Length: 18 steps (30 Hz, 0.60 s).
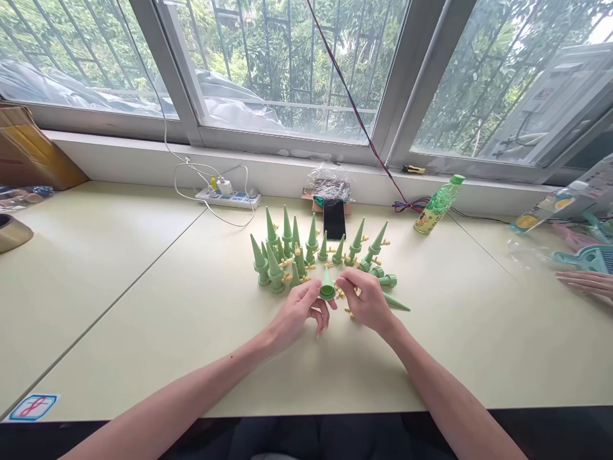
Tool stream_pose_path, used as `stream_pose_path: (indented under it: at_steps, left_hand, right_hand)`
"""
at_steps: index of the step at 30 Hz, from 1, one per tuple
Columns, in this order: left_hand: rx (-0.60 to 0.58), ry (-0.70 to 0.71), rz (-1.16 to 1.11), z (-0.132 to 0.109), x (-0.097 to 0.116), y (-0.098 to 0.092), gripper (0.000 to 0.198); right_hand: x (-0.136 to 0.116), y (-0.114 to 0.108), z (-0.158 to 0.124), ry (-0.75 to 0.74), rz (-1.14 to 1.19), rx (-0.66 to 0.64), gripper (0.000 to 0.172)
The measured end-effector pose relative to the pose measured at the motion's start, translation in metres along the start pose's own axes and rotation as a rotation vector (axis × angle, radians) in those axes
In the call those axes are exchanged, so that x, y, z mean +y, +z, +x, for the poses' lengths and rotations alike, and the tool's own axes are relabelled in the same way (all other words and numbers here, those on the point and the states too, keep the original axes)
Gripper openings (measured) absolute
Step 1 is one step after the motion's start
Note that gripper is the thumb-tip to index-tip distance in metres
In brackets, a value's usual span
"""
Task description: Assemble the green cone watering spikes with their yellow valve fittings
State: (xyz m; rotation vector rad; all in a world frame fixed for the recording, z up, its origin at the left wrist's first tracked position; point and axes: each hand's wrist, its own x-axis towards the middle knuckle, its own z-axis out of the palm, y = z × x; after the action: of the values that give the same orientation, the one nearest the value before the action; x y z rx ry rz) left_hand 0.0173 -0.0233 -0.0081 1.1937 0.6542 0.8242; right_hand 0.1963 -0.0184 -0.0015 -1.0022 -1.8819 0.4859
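My left hand [306, 306] holds a hollow green cone [327, 289] between thumb and fingers, its open end toward me. Just right of the cone is my right hand [364, 297], its fingers pinched together; what they hold, if anything, is too small to tell. Green spikes [275, 271] with small yellow valves stand in a group behind and left of my hands, with more [376, 246] behind on the right. A loose green spike [396, 303] lies beside my right hand. Small yellow pieces [349, 313] lie between and under my hands.
Behind the spikes lies a black phone [334, 220]. A power strip [228, 199] with white cables is at the back left. A green-capped bottle [438, 206] stands back right. Another person's hand [587, 284] rests at the far right by a blue dustpan [589, 257].
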Motion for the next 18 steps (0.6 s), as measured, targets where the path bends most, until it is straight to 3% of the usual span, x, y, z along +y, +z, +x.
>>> stream_pose_path:
  at_steps: [10,14,18]
  left_hand:
    - [-0.052,0.064,0.156,-0.001,0.003,-0.001,0.039]
    - [0.029,0.134,0.376,0.000,-0.005,-0.004,0.031]
    - [0.145,0.365,0.623,0.000,-0.012,-0.007,0.020]
  right_hand:
    - [0.003,0.003,-0.002,0.089,0.061,-0.002,0.037]
    - [0.003,0.004,-0.002,0.132,0.087,-0.019,0.038]
    - [0.001,0.006,-0.003,0.182,0.100,-0.029,0.039]
